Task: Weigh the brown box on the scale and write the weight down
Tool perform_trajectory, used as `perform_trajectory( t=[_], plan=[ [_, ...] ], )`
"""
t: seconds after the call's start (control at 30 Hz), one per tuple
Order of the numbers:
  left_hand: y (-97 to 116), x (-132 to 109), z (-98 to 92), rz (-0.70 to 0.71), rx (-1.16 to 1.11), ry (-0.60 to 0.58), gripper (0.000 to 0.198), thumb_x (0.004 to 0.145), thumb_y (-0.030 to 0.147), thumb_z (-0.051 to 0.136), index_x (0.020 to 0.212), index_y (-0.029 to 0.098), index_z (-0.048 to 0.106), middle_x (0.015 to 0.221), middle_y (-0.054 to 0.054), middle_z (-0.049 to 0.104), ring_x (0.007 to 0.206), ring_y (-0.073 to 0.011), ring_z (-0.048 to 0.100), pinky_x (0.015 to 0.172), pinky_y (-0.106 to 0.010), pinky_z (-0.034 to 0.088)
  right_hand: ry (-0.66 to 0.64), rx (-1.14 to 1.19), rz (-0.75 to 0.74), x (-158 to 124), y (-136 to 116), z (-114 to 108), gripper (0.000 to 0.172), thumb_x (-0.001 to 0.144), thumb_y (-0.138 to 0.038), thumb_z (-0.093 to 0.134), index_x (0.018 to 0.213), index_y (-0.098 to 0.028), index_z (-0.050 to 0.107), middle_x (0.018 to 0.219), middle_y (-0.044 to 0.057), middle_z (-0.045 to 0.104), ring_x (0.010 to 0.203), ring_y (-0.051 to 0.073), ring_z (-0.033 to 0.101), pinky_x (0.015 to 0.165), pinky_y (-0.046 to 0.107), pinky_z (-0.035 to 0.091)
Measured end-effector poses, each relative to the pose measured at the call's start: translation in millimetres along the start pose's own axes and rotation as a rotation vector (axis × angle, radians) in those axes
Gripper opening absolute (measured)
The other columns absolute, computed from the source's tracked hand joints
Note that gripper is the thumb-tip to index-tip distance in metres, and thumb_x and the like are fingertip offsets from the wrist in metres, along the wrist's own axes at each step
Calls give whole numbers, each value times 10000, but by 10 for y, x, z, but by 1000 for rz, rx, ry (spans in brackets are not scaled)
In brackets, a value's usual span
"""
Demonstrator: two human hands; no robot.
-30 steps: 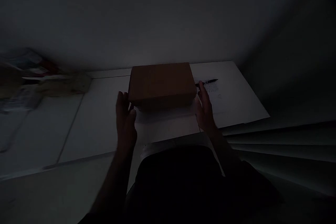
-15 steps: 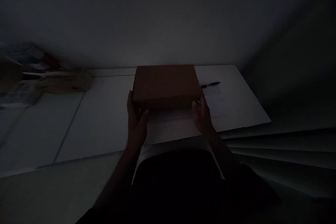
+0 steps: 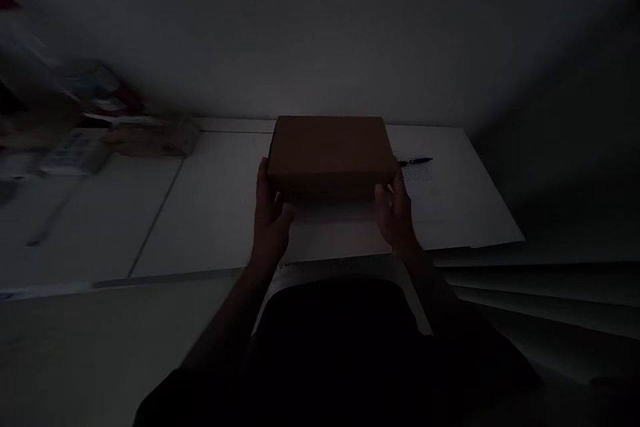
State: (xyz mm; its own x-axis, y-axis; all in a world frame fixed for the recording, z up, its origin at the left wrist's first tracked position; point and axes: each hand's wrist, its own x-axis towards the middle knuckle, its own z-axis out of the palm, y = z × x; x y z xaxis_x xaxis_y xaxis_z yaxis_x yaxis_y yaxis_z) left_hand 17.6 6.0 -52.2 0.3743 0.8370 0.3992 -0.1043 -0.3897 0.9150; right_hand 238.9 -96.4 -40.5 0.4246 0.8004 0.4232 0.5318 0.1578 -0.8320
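The scene is very dim. A closed brown cardboard box [image 3: 331, 155] rests on a white table [image 3: 200, 213] in front of me. My left hand [image 3: 271, 220] grips the box's near left corner, thumb in front and fingers along the side. At the near right corner my right hand [image 3: 396, 213] holds the box the same way. A black pen [image 3: 415, 161] lies on a printed sheet [image 3: 450, 200] just right of the box, behind my right hand.
Blurred clutter, with a tan object [image 3: 150, 139] and papers or packets [image 3: 75, 155], sits at the table's far left. A plain wall rises behind the table. White slatted surfaces [image 3: 550, 300] lie to my lower right.
Both hands have closed in from beside the box onto its near corners. The view has shifted, so the box sits slightly further right and up in the picture.
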Motion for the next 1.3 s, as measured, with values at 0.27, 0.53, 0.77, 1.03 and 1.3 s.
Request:
perform_trajectory(
  t=[0.27, 0.53, 0.77, 1.03, 1.3],
  plan=[
    [55, -36, -335, 6, 6, 76, 895, 802, 341, 651, 1579, 441, 220, 1660, 29, 180, 1541, -300, 181, 1212, -504, 318, -76, 42, -75, 126, -213, 233, 680, 1022, -559, 422, 1610, -286, 217, 1613, 78, 316, 1494, 258, 328, 1198, 498, 383],
    [184, -192, -794, 90, 30, 225, 861, 778, 236, 636, 1536, 493, 318, 1611, 84, 294, 1524, -292, 241, 1212, -524, 337, -261, 100, -183, 310, -468, 654, 710, 1024, -580, 391, 1628, -328, 116, 1636, 45, 265, 1489, 249, 334, 1178, 476, 417],
    [301, -466, -1128, 74, 184, 389, 832, 816, 218, 561, 1571, 389, 257, 1608, 79, 293, 1527, -269, 224, 1188, -499, 361, -386, 160, -240, 350, -556, 1123, 766, 1012, -613, 372, 1626, -244, 101, 1647, 79, 217, 1535, 241, 234, 1251, 476, 303],
    [181, -770, -1440, 137, 205, 484, 811, 800, 365, 655, 1534, 494, 335, 1613, 64, 304, 1495, -311, 308, 1146, -510, 419, -549, 264, -311, 312, -448, 1583, 755, 998, -484, 378, 1618, -205, 50, 1667, 90, 141, 1552, 229, 178, 1267, 454, 266],
    [132, -909, -1564, 134, 368, 495, 774, 889, 241, 466, 1603, 336, 183, 1649, -2, 224, 1503, -282, 277, 1133, -543, 392, -624, 249, -414, 296, -306, 1844, 762, 954, -290, 341, 1613, -185, -28, 1683, 70, 45, 1570, 218, 77, 1291, 464, 173]
  ],
)
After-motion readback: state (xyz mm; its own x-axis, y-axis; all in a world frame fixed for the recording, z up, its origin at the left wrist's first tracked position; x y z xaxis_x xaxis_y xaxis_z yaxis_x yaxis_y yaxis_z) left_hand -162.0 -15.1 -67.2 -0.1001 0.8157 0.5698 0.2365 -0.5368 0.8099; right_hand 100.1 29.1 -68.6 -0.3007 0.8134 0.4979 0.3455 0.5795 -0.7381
